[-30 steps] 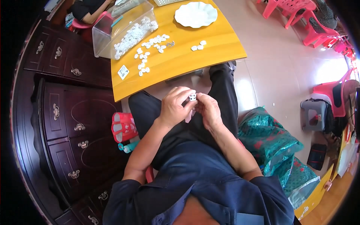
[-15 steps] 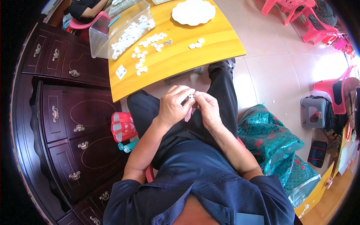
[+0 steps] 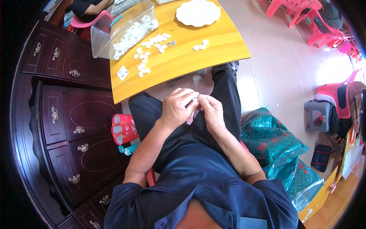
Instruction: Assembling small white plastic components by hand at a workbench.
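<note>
Above my lap, my left hand [image 3: 178, 106] and my right hand [image 3: 210, 110] meet at the fingertips. Between them they pinch a small white piece with dark spots [image 3: 195, 99]; its exact kind is too small to make out. Beyond my hands, on the yellow table [image 3: 183, 63], lie several loose white rounded pieces [image 3: 144, 57] and a small cluster of metal bits [image 3: 171, 43]. Three more white pieces [image 3: 202, 45] sit apart to the right. A clear plastic bin [image 3: 103, 40] on its side holds a heap of white pieces [image 3: 134, 35].
A white scalloped plate [image 3: 198, 13] is at the table's far side, a small white card [image 3: 122, 73] at its left corner. Dark wooden drawers [image 3: 76, 114] stand left. A green bag [image 3: 272, 141] lies right, near a grey stool [image 3: 317, 115]. Another person's arm [image 3: 97, 7] shows far left.
My hands stay together in nearly the same place, and the small piece between the fingertips has turned slightly. The whole view has shifted a little.
</note>
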Available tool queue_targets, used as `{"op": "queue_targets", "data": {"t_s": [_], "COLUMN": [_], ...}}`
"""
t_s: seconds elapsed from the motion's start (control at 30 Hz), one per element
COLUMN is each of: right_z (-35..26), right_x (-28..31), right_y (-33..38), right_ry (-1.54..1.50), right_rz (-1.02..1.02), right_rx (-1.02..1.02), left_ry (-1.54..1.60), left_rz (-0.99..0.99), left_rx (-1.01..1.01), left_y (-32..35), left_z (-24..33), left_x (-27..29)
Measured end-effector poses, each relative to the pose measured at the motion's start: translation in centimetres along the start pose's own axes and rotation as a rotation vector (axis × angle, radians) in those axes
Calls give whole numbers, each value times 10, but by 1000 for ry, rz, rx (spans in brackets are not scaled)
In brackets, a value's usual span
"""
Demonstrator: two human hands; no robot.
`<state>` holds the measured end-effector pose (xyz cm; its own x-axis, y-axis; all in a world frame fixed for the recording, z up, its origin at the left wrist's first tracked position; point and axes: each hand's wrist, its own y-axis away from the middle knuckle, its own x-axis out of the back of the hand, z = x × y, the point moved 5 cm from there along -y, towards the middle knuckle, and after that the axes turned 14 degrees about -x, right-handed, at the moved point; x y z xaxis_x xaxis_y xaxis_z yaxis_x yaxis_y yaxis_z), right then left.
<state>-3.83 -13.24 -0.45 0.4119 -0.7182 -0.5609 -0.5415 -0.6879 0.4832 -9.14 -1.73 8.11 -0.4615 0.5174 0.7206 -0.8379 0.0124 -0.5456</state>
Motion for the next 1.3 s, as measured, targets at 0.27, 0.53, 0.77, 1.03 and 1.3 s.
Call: {"op": "queue_targets", "data": {"t_s": [0.27, 0.53, 0.77, 1.03, 1.3], "right_z": [-5, -6, 6, -51, -160], "right_x": [-2, 1, 8, 5, -3], "right_y": [2, -7, -16, -35, -83], "right_ry": [-12, 43, 54, 588, 1386], "right_rz": [-3, 42, 12, 145, 539], "right_rx": [33, 47, 20, 133, 353], "left_ry": [22, 94, 120, 199, -223], "left_rz": [38, 43, 36, 107, 104], "left_rx": [-4, 35, 50, 141, 223], "left_y": [0, 0, 6, 5, -29], "left_z": [-3, -16, -25, -46, -129], "left_x": [-4, -10, -11, 11, 26]}}
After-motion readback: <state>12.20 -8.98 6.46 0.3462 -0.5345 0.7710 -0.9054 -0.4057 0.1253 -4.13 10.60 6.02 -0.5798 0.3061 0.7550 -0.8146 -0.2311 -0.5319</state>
